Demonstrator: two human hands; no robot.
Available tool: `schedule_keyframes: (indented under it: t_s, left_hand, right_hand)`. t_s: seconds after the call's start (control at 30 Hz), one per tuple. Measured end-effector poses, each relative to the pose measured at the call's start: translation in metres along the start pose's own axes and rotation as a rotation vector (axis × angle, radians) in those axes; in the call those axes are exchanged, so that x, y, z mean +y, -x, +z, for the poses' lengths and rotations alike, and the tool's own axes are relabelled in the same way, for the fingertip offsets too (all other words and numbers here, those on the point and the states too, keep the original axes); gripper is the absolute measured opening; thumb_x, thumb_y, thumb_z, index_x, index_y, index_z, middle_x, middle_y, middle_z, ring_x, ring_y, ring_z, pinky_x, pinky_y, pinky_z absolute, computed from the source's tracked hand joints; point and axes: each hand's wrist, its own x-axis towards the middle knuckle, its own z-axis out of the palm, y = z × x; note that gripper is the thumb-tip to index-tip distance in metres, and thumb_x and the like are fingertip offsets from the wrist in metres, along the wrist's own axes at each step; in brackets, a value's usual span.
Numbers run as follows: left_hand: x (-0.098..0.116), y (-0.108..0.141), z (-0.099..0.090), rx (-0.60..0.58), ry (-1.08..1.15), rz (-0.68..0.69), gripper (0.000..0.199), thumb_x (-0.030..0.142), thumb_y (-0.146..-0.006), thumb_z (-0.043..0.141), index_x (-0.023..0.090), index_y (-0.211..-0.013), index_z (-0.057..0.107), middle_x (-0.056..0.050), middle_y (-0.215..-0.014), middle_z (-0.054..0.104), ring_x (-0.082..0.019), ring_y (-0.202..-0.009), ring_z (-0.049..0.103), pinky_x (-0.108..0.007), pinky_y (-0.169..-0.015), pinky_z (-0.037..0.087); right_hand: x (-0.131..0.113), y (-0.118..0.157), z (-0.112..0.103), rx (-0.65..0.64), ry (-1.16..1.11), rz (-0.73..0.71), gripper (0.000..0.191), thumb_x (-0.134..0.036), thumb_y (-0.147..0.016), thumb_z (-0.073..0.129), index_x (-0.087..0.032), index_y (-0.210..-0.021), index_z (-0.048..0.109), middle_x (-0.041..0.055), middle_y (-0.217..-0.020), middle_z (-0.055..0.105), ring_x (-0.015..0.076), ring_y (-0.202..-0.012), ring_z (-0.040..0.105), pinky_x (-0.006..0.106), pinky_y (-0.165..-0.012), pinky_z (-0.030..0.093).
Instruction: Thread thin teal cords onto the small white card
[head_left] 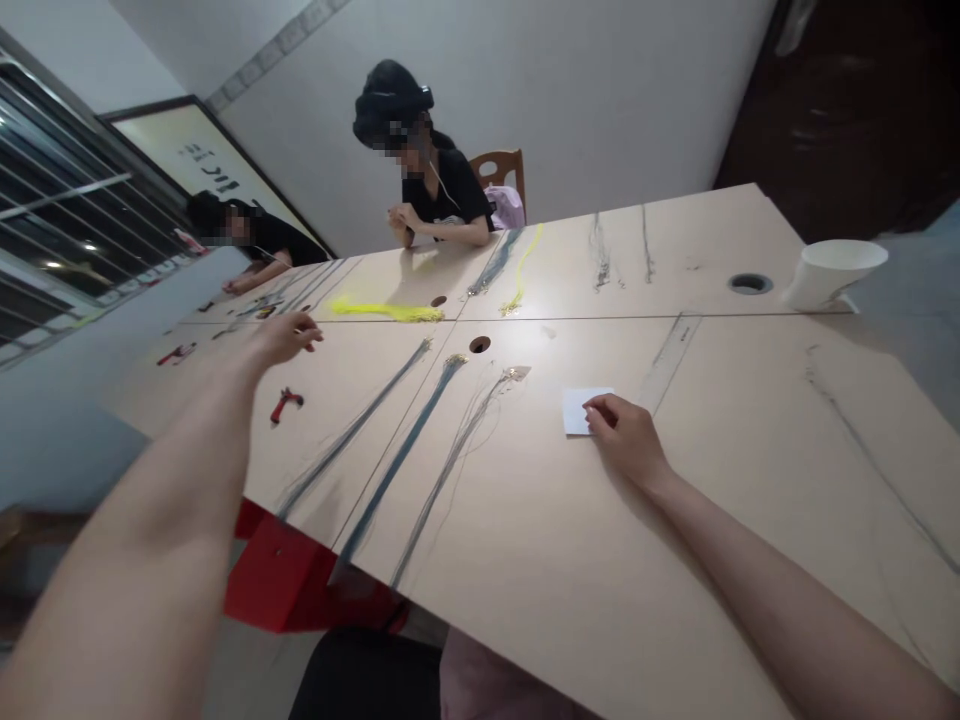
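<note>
Head view, looking down a long pale table (570, 560) at a tilt. The right hand (626, 438) is down flat-ish on the tabletop, fingers curled, fingertips pinning the near edge of a small white paper slip (583, 408); it presses on the slip rather than clamping it. The slip lies just right of the middle of the table, near a round cable hole (479, 344) and beside a clear ruler (670, 362) that runs off to its right.

The left hand (285, 336) is stretched far out over the left part of the table, raised, fingers bent loosely together; whether anything thin sits between the fingertips I cannot tell. Just below it on the table lies a small red tool (286, 402). The two hands are well apart.

Between them three long bundles of dark thread (397, 460) run diagonally from the near edge toward the hole. Farther up, a bright yellow thread bundle (386, 311) lies across the seam. A white cup (831, 272) stands at the far right corner.

Across the table a person in black (439, 190) sits with hands together, and another person (251, 240) sits at the far left
</note>
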Motion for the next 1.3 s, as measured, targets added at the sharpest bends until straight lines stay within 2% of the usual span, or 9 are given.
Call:
schedule_keyframes:
  t_s: [0.13, 0.23, 0.33, 0.47, 0.6, 0.77, 1.13, 1.3]
  left_hand:
    - [0.025, -0.035, 0.058, -0.047, -0.019, 0.046, 0.013, 0.024, -0.075, 0.061, 0.013, -0.082, 0.06, 0.004, -0.058, 0.06, -0.009, -0.054, 0.044, -0.02, -0.056, 0.028]
    - [0.039, -0.06, 0.093, -0.057, -0.02, 0.064, 0.011, 0.025, -0.073, 0.058, 0.015, -0.076, 0.061, 0.0, -0.061, 0.061, -0.012, -0.056, 0.046, -0.023, -0.057, 0.029]
    - [0.049, -0.08, 0.12, -0.065, -0.024, 0.092, 0.011, 0.027, -0.07, 0.059, 0.015, -0.069, 0.061, -0.003, -0.062, 0.06, -0.016, -0.06, 0.049, -0.025, -0.059, 0.03]
    - [0.058, -0.098, 0.144, -0.1, -0.019, 0.158, 0.013, 0.029, -0.065, 0.062, 0.017, -0.062, 0.059, -0.005, -0.071, 0.061, -0.02, -0.072, 0.052, -0.027, -0.065, 0.033]
    - [0.065, -0.11, 0.158, -0.125, -0.024, 0.185, 0.013, 0.027, -0.064, 0.063, 0.017, -0.058, 0.058, -0.006, -0.071, 0.058, -0.021, -0.077, 0.05, -0.027, -0.068, 0.034]
    - [0.072, -0.115, 0.167, -0.161, -0.019, 0.195, 0.015, 0.022, -0.068, 0.064, 0.012, -0.058, 0.058, -0.001, -0.06, 0.051, -0.015, -0.074, 0.047, -0.025, -0.075, 0.033]
    - [0.077, -0.115, 0.17, -0.13, 0.017, 0.249, 0.007, 0.015, -0.067, 0.063, 0.009, -0.068, 0.064, 0.003, -0.058, 0.053, -0.011, -0.067, 0.045, -0.022, -0.071, 0.032]
    - [0.078, -0.113, 0.167, -0.092, 0.008, 0.264, 0.008, 0.016, -0.068, 0.061, 0.011, -0.071, 0.065, 0.0, -0.065, 0.057, -0.013, -0.067, 0.047, -0.024, -0.07, 0.034]
  right_hand:
    - [-0.001, -0.002, 0.002, -0.005, 0.008, 0.016, 0.015, -0.026, -0.078, 0.047, -0.02, -0.079, 0.061, 0.0014, -0.073, 0.064, 0.0162, -0.063, 0.056, 0.027, -0.06, 0.04]
    - [-0.003, -0.004, 0.002, -0.01, 0.015, 0.038, 0.015, -0.027, -0.079, 0.047, -0.021, -0.08, 0.061, 0.0015, -0.073, 0.063, 0.0165, -0.063, 0.055, 0.027, -0.059, 0.04]
    - [-0.004, -0.005, 0.003, -0.018, 0.016, 0.055, 0.015, -0.027, -0.079, 0.047, -0.022, -0.081, 0.061, 0.0014, -0.074, 0.064, 0.0167, -0.064, 0.056, 0.027, -0.059, 0.04]
    - [-0.006, -0.007, 0.003, -0.023, 0.015, 0.086, 0.014, -0.027, -0.08, 0.047, -0.023, -0.081, 0.061, 0.0008, -0.074, 0.064, 0.0162, -0.064, 0.056, 0.027, -0.058, 0.041]
    - [-0.008, -0.008, 0.003, -0.029, 0.01, 0.096, 0.015, -0.028, -0.081, 0.046, -0.023, -0.08, 0.06, 0.0016, -0.074, 0.064, 0.0168, -0.063, 0.056, 0.027, -0.058, 0.041]
    - [-0.008, -0.008, 0.003, -0.034, -0.002, 0.104, 0.015, -0.028, -0.081, 0.046, -0.024, -0.081, 0.061, 0.0015, -0.074, 0.063, 0.0171, -0.063, 0.055, 0.027, -0.056, 0.041]
    - [-0.008, -0.009, 0.003, -0.043, -0.008, 0.101, 0.014, -0.027, -0.081, 0.047, -0.024, -0.081, 0.061, 0.0007, -0.074, 0.063, 0.016, -0.062, 0.055, 0.027, -0.058, 0.041]
    - [-0.006, -0.009, 0.003, -0.037, -0.01, 0.092, 0.014, -0.027, -0.081, 0.047, -0.023, -0.082, 0.061, 0.0006, -0.075, 0.063, 0.0157, -0.063, 0.055, 0.027, -0.059, 0.041]
